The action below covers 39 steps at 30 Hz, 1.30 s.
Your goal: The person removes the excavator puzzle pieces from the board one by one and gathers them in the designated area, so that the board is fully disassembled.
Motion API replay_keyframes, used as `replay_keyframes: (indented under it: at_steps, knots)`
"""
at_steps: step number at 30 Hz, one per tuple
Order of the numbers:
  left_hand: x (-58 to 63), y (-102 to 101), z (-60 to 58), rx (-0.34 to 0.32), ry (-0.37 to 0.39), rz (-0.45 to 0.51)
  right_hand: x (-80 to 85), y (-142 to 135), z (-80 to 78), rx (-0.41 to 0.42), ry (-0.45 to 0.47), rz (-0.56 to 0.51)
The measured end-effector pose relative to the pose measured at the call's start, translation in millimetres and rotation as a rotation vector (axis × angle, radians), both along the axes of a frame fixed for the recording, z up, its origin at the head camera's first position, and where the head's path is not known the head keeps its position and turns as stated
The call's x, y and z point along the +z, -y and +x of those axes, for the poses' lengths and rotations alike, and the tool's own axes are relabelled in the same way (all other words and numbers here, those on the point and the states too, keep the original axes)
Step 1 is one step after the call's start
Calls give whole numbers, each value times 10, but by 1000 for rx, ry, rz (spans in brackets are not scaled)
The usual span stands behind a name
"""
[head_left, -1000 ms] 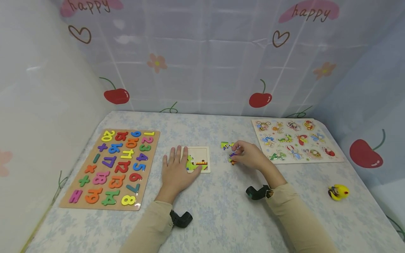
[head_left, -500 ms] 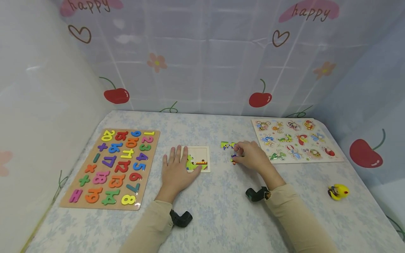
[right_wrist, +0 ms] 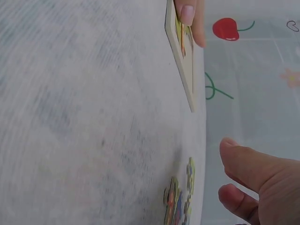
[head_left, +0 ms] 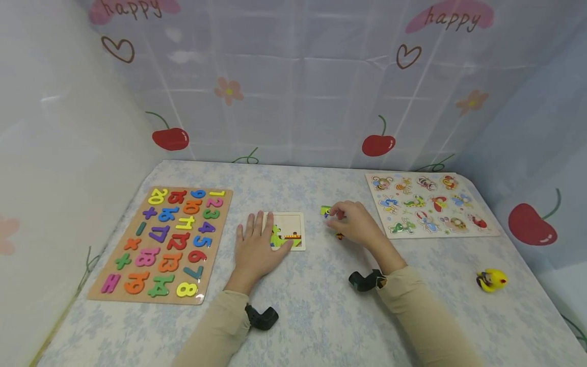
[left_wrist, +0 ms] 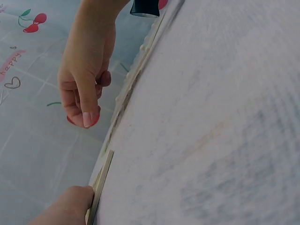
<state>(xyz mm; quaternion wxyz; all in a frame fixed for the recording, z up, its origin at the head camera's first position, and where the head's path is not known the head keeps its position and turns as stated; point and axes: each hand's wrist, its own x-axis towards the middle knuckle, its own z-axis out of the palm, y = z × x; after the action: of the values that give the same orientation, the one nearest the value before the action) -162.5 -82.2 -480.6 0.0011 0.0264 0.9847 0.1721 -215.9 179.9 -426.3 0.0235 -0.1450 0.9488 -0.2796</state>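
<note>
My left hand (head_left: 258,250) lies with its fingers stretched out on the left part of a small square wooden puzzle board (head_left: 289,223). A green picture piece (head_left: 276,239) sits at the board's lower left, partly covered by the hand. In the right wrist view the left thumb presses the board (right_wrist: 180,56). My right hand (head_left: 359,224) hovers right of the board, fingers loosely bent, with nothing visible between thumb and finger. Below it lie loose jigsaw pieces (right_wrist: 172,201); in the head view only a green piece (head_left: 325,210) and an orange-brown bit (head_left: 340,236) show.
A number board (head_left: 176,242) with colourful numerals lies at the left. An insect picture board (head_left: 426,204) lies at the back right, and a yellow toy duck (head_left: 491,280) near the right edge. A patterned curtain (head_left: 293,92) hangs behind the table.
My right hand has shifted slightly left over the loose pieces, covering more of the upper ones and uncovering part of the lower one. The left hand stays on the board.
</note>
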Motion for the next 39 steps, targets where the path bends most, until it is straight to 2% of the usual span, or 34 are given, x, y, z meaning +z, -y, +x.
replay_keyframes:
  at_steps: [7, 14, 26, 39]
  knots:
    - [11, 57, -27, 9, 1, 5, -4, 226, -41, 58, 6, -55]
    - [-43, 112, -68, 25, 4, -15, 4, 517, -98, 118, 20, -35]
    - [-27, 96, -58, 36, 7, -8, -25, 1022, -179, 211, 119, -2]
    - [11, 98, -32, 33, -5, 7, -76, 1271, -231, 286, 161, 24]
